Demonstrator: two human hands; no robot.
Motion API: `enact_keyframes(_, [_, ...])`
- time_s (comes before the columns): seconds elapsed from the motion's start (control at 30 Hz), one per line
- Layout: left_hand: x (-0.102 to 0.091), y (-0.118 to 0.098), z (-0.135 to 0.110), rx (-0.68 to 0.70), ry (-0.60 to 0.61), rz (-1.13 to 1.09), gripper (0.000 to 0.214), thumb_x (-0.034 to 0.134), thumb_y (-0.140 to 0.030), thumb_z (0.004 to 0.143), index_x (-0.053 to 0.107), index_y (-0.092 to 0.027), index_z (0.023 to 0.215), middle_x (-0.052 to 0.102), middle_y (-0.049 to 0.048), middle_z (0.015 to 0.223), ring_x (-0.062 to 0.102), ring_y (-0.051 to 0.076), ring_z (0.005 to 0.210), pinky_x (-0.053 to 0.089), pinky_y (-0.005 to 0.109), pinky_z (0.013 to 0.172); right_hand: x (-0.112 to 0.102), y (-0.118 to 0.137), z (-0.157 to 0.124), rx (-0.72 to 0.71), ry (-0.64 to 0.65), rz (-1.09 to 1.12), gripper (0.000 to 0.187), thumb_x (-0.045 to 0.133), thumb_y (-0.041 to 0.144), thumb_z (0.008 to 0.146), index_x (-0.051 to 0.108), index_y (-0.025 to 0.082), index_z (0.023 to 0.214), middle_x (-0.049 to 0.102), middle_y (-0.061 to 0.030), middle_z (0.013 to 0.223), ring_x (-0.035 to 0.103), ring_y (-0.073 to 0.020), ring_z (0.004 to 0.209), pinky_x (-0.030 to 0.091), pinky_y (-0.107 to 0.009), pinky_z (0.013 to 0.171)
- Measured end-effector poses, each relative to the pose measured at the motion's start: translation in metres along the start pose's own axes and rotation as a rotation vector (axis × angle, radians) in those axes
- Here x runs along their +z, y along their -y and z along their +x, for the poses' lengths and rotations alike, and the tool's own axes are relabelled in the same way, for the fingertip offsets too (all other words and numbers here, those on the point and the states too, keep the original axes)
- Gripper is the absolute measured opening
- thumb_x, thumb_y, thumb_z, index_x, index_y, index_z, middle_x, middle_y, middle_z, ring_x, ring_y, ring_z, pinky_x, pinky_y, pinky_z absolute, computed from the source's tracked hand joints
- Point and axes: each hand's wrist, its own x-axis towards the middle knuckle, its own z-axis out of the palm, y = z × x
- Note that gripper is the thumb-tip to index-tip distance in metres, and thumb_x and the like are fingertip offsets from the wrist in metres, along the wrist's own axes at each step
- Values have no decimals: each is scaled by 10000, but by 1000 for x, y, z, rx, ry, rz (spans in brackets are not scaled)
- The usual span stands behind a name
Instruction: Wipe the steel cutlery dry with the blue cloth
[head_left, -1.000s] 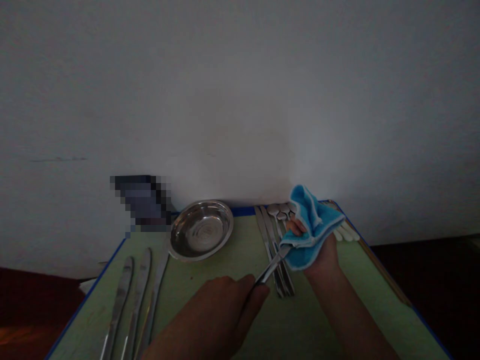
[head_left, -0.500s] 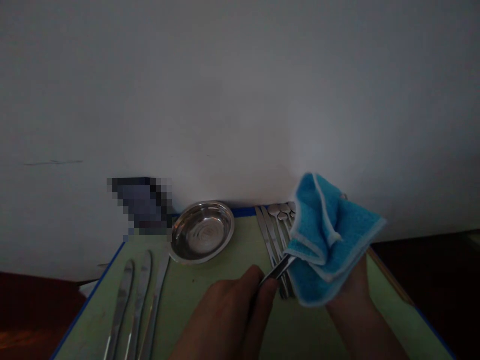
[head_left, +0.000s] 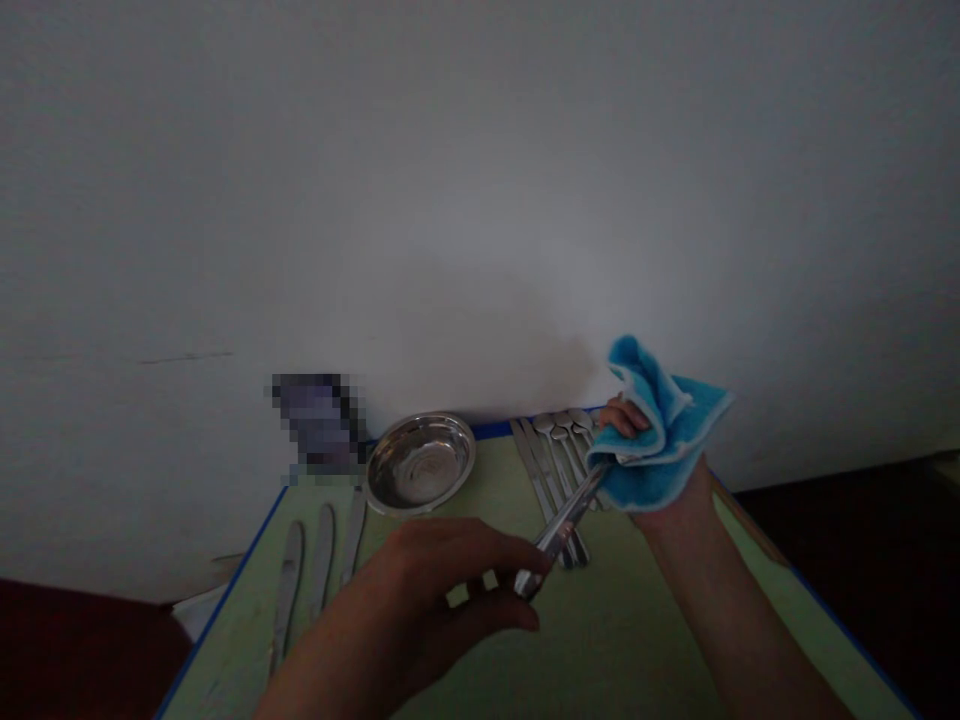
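Note:
My left hand (head_left: 450, 585) grips the end of a shiny metal cutlery handle (head_left: 566, 525) between thumb and fingers. The far end of this cutlery piece is covered by a small blue cloth (head_left: 675, 465) with white edging, so its kind cannot be made out. Inside and under the folded cloth, my right hand (head_left: 628, 416) is closed, its fingertips showing at the left. Beneath the handle, table knives (head_left: 536, 470) and spoons (head_left: 562, 435) lie in a row on the green table.
A round steel bowl (head_left: 421, 465) stands at the back of the green table (head_left: 600, 640) near the wall. Several table knives (head_left: 289, 585) lie along the left side. A blurred dark device (head_left: 319, 425) leans at the back left corner. Blue edging runs round the table.
The handle is more exposed as my left hand has shifted down its end. My right hand's fingertips now show over the cloth, which has moved a little upward. The view has shifted slightly.

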Motion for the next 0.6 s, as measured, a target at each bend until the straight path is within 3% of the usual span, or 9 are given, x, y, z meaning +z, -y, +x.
enact_keyframes(0.1, [2, 3, -2, -10, -166, 60, 376, 754, -457, 620, 542, -209, 807, 604, -35, 723, 540, 108, 597, 430, 206, 518, 9, -7, -11, 70, 58, 101, 337, 492, 362, 803, 372, 211, 526, 359, 75, 406, 320, -57, 343, 222, -151, 294])
enact_keyframes(0.17, [4, 6, -3, 25, -309, 128, 463, 742, -523, 593, 441, -208, 752, 516, -49, 681, 457, 99, 559, 377, 210, 476, 15, -11, -18, 112, 55, 128, 330, 513, 370, 786, 386, 208, 529, 375, 75, 398, 337, -54, 344, 260, -141, 303])
enact_keyframes(0.23, [5, 7, -3, 61, -370, 206, 483, 712, -549, 618, 379, -213, 716, 451, -62, 650, 401, 93, 546, 336, 210, 472, 19, -16, -25, 171, 34, 137, 308, 558, 360, 748, 399, 205, 534, 404, 72, 398, 366, -56, 350, 293, -134, 310])
enact_keyframes(0.33, [4, 6, -3, 96, -307, 333, 476, 686, -552, 651, 362, -204, 671, 428, -74, 611, 378, 82, 531, 294, 208, 484, 25, -23, -34, 269, 32, 74, 254, 612, 339, 695, 448, 198, 562, 457, 62, 420, 384, -51, 346, 304, -126, 306])
enact_keyframes(0.47, [1, 4, -3, 76, -154, 391, 407, 637, -541, 718, 438, -188, 681, 489, -69, 603, 426, 79, 530, 287, 207, 493, 30, -27, -41, 294, -40, 7, 269, 668, 337, 624, 462, 187, 535, 475, 59, 417, 409, -52, 350, 338, -142, 322])
enact_keyframes(0.6, [-1, 4, -4, 0, -170, 386, 404, 641, -560, 703, 482, -190, 728, 554, -54, 638, 487, 94, 552, 329, 211, 505, 34, -24, -41, 282, -121, -33, 232, 634, 308, 663, 488, 192, 526, 509, 44, 428, 455, -81, 378, 390, -185, 350])
